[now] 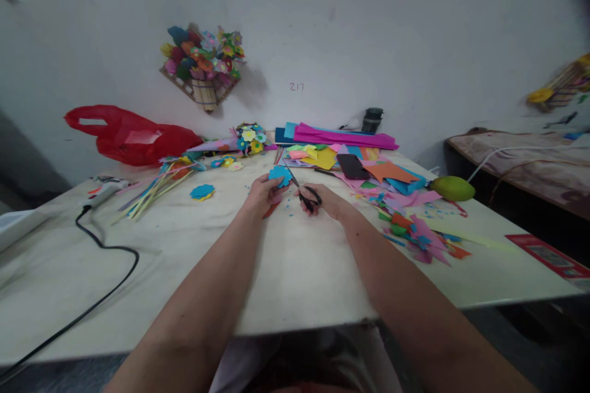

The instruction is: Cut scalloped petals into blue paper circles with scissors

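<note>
Near the middle of the table, my left hand pinches a blue paper flower with a scalloped edge. My right hand holds black-handled scissors, its fingers at the handle loops. The scissor blades point up and left, at the right edge of the blue flower. An orange-red piece shows just under my left hand. Left of my hands, blue flower shapes lie on the table with yellow beneath them.
Paper scraps and a phone lie to the right, near a green fruit. Rolled paper lies at the back. Paper strips, a red bag and a power strip are left on the table.
</note>
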`<act>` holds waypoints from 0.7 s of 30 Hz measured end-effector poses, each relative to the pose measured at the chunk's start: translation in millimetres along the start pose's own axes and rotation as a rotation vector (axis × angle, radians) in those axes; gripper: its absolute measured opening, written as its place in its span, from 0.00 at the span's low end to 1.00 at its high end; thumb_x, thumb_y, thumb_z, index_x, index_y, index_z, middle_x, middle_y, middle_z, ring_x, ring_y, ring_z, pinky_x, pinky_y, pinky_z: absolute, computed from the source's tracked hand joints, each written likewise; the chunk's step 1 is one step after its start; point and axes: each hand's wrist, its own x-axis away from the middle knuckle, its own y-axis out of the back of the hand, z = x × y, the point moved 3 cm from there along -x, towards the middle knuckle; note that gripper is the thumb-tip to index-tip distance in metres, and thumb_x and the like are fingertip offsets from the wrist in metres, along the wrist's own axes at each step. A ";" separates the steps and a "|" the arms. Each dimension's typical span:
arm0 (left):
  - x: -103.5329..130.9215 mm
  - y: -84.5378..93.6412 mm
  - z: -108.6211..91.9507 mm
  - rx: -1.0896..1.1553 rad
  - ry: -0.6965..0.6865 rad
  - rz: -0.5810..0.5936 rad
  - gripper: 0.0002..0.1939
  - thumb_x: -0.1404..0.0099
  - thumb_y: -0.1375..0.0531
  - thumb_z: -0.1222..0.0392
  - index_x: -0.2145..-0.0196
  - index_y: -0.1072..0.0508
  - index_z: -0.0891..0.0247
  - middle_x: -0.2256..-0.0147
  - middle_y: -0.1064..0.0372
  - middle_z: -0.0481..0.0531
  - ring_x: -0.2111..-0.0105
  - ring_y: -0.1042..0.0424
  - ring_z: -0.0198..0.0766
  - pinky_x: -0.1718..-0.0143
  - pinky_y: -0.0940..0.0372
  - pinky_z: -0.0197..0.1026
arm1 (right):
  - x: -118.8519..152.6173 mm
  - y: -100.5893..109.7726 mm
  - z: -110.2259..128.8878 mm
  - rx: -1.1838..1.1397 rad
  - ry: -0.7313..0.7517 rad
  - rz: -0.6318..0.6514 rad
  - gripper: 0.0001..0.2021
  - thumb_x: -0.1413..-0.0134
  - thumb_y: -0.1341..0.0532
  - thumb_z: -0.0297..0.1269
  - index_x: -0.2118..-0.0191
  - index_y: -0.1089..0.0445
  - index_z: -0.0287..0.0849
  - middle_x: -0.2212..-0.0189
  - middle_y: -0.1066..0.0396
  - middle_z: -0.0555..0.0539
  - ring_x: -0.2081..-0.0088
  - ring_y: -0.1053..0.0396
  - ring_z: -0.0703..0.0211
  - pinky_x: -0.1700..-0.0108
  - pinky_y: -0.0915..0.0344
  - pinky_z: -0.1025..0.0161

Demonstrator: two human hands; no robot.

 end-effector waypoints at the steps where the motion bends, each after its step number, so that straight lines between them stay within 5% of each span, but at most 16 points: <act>1: -0.3 0.3 0.2 0.003 -0.005 0.000 0.11 0.48 0.30 0.73 0.67 0.26 0.67 0.69 0.22 0.53 0.69 0.21 0.38 0.63 0.25 0.37 | -0.2 -0.5 0.3 0.000 -0.001 -0.004 0.13 0.36 0.38 0.46 0.62 0.30 0.38 0.81 0.29 0.52 0.83 0.33 0.66 0.84 0.45 0.72; 21: 0.0 -3.5 -0.6 -0.009 -0.041 0.030 0.12 0.52 0.30 0.74 0.68 0.24 0.67 0.70 0.22 0.53 0.66 0.20 0.41 0.61 0.25 0.39 | 4.6 -3.8 7.8 -0.011 0.023 -0.064 0.09 0.39 0.40 0.39 0.67 0.31 0.40 0.83 0.31 0.53 0.86 0.37 0.66 0.86 0.48 0.71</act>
